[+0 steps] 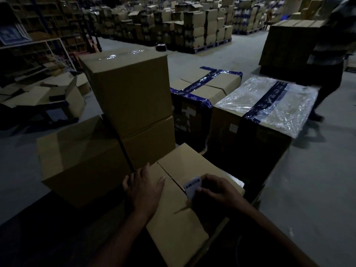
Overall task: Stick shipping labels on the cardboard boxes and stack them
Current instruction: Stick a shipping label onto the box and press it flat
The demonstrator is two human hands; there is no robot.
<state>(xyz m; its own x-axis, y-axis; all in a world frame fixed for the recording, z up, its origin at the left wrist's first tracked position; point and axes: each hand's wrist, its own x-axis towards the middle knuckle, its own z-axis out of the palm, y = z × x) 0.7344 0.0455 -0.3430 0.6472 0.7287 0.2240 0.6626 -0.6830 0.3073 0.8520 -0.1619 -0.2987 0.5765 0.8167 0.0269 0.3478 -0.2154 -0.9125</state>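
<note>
So the box being labelled (pixel 179 205) is the plain brown carton right under the camera, flaps shut with the centre seam running across its top. Everything else I'll place off that box.

Left hand (pixel 143 191) lies flat on the top with fingers spread and straight, just pressing down near the far-left edge. Right hand (pixel 215 191) has its fingers curled round a small white shipping label (pixel 193 186) with dark print, pinching it so it stands up on edge right by the seam. Can't tell if any of it is stuck down yet.

Handling guess: the label is thin, floppy paper, so I'd hold it by one edge and smooth from there or it'll wrinkle. The carton looks like stiff matte corrugated board, square-cornered, not slippery. Weight is anyone's guess, but I'd lift it by the bottom edges, not the flaps.

Just beyond and to the left of that box is a stack of plain cartons (pixel 133 97), the top one with shiny clear tape. Beyond to the right sit a carton crossed with blue tape (pixel 206 87) and another under crinkly clear plastic film (pixel 269 105). Far right, well away, another person (pixel 331 54) carries a big carton. It's all very dim.
</note>
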